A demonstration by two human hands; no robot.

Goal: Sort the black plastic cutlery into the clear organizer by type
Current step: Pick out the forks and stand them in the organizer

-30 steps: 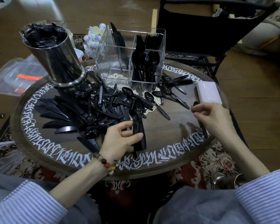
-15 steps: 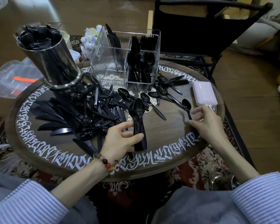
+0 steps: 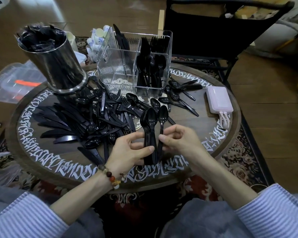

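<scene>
Left hand: its fingers are wrapped around a stack of spoons, low on the handles, at about 6 o'clock on the worktop.
Right hand: its fingers pinch the handle of a single spoon, just beside the stack, at its 3 o'clock side.
Stack of spoons: the bowls point up toward 12 o'clock, one on top of the other.
Clear organizer: it stands at 12 o'clock on the worktop and has walls inside that split it into parts.
Right part of the organizer: spoons in front and forks behind, all standing up.
Back left part: a few knives stand in it.
Front left part: nothing black shows through its wall.
Metal cup: it stands tilted at 10 o'clock, with black things inside; I cannot tell what kind.
Loose pile: knives, forks and spoons lie mixed at 9 o'clock, between the metal cup and the left hand.
More loose spoons: they lie at 1 o'clock, just in front of the organizer.
Pink box: it lies flat at 3 o'clock, with white cords at its near end.
</scene>
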